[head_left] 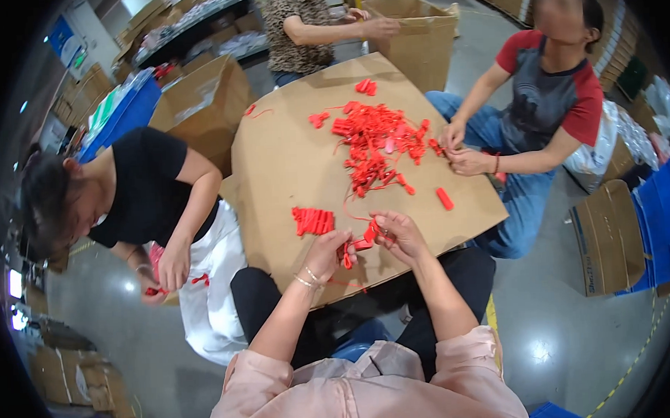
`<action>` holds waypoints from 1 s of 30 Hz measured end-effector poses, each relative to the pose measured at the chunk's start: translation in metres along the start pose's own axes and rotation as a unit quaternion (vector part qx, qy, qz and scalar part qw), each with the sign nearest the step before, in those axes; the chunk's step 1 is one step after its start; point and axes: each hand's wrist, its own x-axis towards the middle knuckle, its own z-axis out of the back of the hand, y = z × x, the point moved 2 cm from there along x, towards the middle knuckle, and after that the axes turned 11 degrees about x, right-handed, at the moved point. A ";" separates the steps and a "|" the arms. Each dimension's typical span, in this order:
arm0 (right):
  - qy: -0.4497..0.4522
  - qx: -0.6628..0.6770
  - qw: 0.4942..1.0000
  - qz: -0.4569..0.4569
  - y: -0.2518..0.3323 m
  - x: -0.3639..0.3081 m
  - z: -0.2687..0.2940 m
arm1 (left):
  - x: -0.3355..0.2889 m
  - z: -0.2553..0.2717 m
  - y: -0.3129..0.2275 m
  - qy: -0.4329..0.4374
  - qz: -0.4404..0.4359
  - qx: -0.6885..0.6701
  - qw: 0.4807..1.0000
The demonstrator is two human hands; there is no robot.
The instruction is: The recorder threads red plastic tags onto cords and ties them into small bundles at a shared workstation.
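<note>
Over the near edge of the table, my left hand is closed on a small red corded piece, its exact kind too small to make out. My right hand pinches the same red stuff from the other side, a short way off. A thin red cord runs from between my hands up toward the big tangled heap of red corded pieces mid-table. Just beyond my left hand lies a tidy row of red pieces. One single red piece rests to the right.
The brown cardboard-topped table has people on three sides. On the left a person in black handles red pieces; a person with red sleeves works at the right. A third person stands beyond, beside a tall carton.
</note>
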 end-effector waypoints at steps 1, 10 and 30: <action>0.027 -0.061 0.998 -0.021 -0.001 0.001 -0.002 | -0.001 0.005 -0.002 -0.014 0.000 0.000 1.000; -0.071 -0.489 0.818 0.295 -0.014 -0.001 0.006 | -0.001 -0.011 -0.005 -0.077 -0.019 -0.058 0.995; -0.064 -0.289 0.930 0.219 -0.030 -0.002 -0.002 | 0.012 -0.017 0.007 -0.184 -0.076 -0.019 0.980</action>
